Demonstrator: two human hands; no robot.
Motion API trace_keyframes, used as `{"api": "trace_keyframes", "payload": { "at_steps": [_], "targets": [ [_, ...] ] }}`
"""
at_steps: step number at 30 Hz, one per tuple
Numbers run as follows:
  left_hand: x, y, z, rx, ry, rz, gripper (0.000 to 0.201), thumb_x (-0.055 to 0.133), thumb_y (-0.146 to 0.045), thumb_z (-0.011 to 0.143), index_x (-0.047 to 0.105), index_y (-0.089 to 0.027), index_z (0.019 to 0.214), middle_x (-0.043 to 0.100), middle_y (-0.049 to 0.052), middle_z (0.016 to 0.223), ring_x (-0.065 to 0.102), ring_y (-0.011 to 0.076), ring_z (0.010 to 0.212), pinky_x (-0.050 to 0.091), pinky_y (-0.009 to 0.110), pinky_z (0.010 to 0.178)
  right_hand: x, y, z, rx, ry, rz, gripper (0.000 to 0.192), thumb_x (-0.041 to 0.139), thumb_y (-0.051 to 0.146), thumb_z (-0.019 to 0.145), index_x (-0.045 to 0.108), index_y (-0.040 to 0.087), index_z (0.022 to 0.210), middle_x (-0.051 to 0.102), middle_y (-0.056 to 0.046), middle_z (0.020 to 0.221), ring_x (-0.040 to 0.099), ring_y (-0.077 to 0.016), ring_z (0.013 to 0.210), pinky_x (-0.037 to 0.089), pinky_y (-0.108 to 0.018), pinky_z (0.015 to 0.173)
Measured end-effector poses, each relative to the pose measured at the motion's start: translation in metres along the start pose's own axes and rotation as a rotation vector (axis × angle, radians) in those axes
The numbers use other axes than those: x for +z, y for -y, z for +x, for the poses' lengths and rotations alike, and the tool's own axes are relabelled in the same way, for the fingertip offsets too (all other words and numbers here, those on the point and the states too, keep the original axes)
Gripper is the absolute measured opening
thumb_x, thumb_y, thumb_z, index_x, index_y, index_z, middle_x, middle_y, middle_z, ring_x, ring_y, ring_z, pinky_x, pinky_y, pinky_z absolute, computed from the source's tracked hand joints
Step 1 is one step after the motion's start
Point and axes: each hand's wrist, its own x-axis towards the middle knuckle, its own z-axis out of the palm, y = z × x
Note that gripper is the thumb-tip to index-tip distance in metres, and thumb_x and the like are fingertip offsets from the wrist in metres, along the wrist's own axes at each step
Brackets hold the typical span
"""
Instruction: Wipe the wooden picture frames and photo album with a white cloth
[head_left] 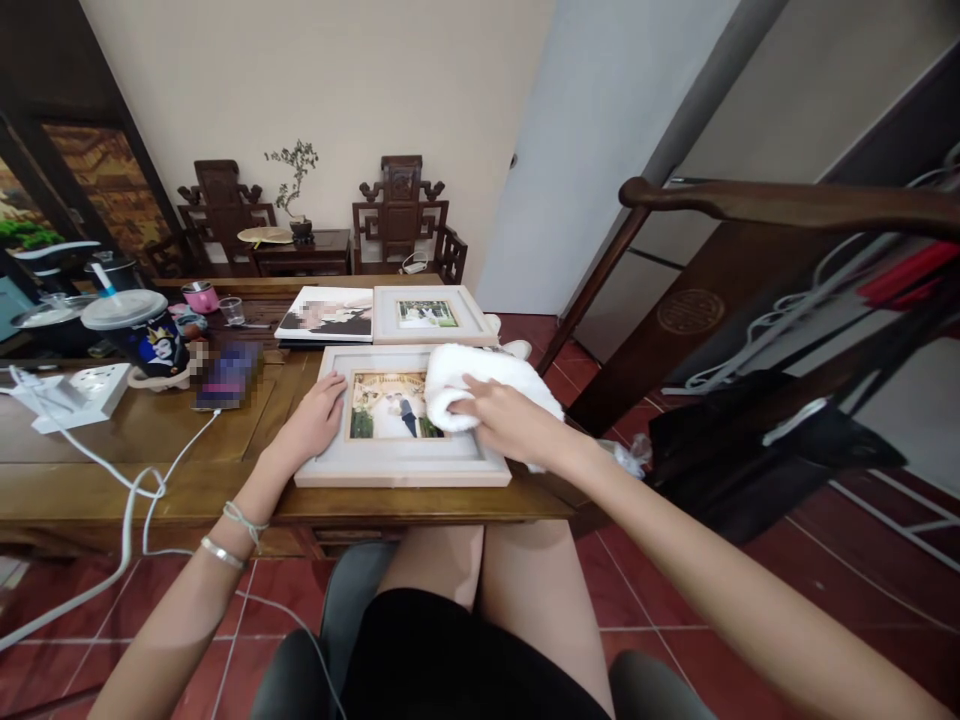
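A light-coloured picture frame (405, 478) lies flat near the table's front edge, with a small photo (386, 405) of two people in its middle. My left hand (319, 415) rests on the frame's left border, fingers stretched out and lying flat. Closed around a folded white towel (510, 375), my right hand (499, 415) presses over the right part of the frame. The towel covers the frame's right side and a strip of the photo. Behind it lie a second picture frame (469, 325) and a large photo print or album (326, 315), side by side.
On the wooden table (247, 465), to the left, stand a lidded drink cup (161, 340), a phone (225, 378) on a charging cable, a white power strip (82, 395) and a small clear cup (232, 311). A dark wooden chair (675, 300) rises on the right, hung with bags.
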Motion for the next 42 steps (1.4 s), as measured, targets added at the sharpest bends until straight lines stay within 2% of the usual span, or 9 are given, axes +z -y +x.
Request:
{"api": "trace_keyframes", "payload": {
  "at_steps": [4,9,13,19,23,28,36,39,42],
  "targets": [
    [-0.001,-0.002,0.000,-0.011,0.003,0.013,0.047,0.035,-0.024,0.094,0.058,-0.008,0.131,0.054,0.018,0.144,0.043,0.0284,0.141,0.032,0.050,0.120,-0.020,0.013,-0.038,-0.084,0.124,0.119,0.057,0.042,-0.004,0.068,0.075,0.019,0.108,0.070,-0.013,0.111,0.067,-0.0270,0.096,0.045,-0.033,0.085],
    [0.000,-0.002,0.000,0.001,0.008,0.020,0.047,0.034,-0.025,0.094,0.059,-0.007,0.130,0.054,0.020,0.143,0.043,0.0282,0.141,0.032,0.050,0.120,-0.017,0.018,-0.049,-0.126,0.097,0.177,0.057,0.044,-0.001,0.070,0.074,0.023,0.113,0.069,-0.010,0.119,0.065,-0.0284,0.105,0.044,-0.035,0.091],
    [0.002,0.001,-0.001,0.012,-0.003,0.003,0.045,0.035,-0.029,0.096,0.060,-0.011,0.129,0.054,0.017,0.143,0.043,0.0279,0.141,0.031,0.050,0.120,-0.001,0.009,-0.015,-0.037,0.023,0.097,0.060,0.044,-0.001,0.074,0.066,0.018,0.127,0.058,-0.016,0.136,0.061,-0.0305,0.114,0.044,-0.040,0.095],
    [0.001,0.003,-0.001,0.005,0.003,0.002,0.048,0.036,-0.030,0.097,0.059,-0.006,0.130,0.053,0.020,0.143,0.042,0.0287,0.141,0.031,0.048,0.121,0.016,-0.018,0.057,0.053,-0.169,0.063,0.055,0.047,0.004,0.082,0.058,0.011,0.135,0.043,-0.021,0.150,0.047,-0.0330,0.131,0.039,-0.044,0.103],
    [0.002,0.004,-0.001,0.007,-0.003,0.002,0.047,0.035,-0.031,0.097,0.059,-0.009,0.131,0.053,0.018,0.144,0.042,0.0289,0.141,0.032,0.051,0.120,0.027,-0.019,0.074,0.029,-0.182,-0.023,0.050,0.049,0.007,0.084,0.060,0.008,0.133,0.048,-0.022,0.146,0.038,-0.0358,0.138,0.032,-0.046,0.109],
    [0.002,0.003,0.000,0.015,-0.001,0.015,0.047,0.035,-0.029,0.096,0.059,-0.007,0.130,0.054,0.019,0.144,0.043,0.0281,0.141,0.032,0.050,0.120,0.024,0.004,0.042,-0.108,-0.100,-0.067,0.048,0.048,0.005,0.082,0.064,0.008,0.128,0.054,-0.022,0.139,0.042,-0.0361,0.134,0.031,-0.049,0.110],
    [0.001,-0.002,-0.001,-0.003,0.005,0.031,0.046,0.036,-0.025,0.096,0.058,-0.006,0.131,0.053,0.020,0.144,0.042,0.0279,0.141,0.032,0.049,0.120,-0.032,0.054,-0.034,-0.224,0.194,0.088,0.050,0.046,0.001,0.078,0.066,0.014,0.122,0.064,-0.019,0.116,0.060,-0.0316,0.112,0.047,-0.038,0.089],
    [0.001,-0.002,-0.001,0.004,0.003,0.038,0.046,0.035,-0.024,0.096,0.058,-0.006,0.131,0.053,0.020,0.144,0.042,0.0278,0.142,0.032,0.049,0.120,-0.028,0.057,-0.033,-0.226,0.178,0.107,0.054,0.048,0.002,0.078,0.063,0.015,0.128,0.061,-0.020,0.123,0.060,-0.0328,0.115,0.048,-0.039,0.090],
    [0.002,-0.001,-0.001,0.005,0.004,0.027,0.046,0.036,-0.025,0.096,0.058,-0.005,0.131,0.053,0.020,0.144,0.042,0.0276,0.142,0.032,0.048,0.120,-0.011,0.044,-0.011,-0.181,0.120,0.095,0.061,0.048,-0.001,0.078,0.058,0.015,0.136,0.052,-0.023,0.140,0.055,-0.0330,0.125,0.046,-0.042,0.097]
  ]
}}
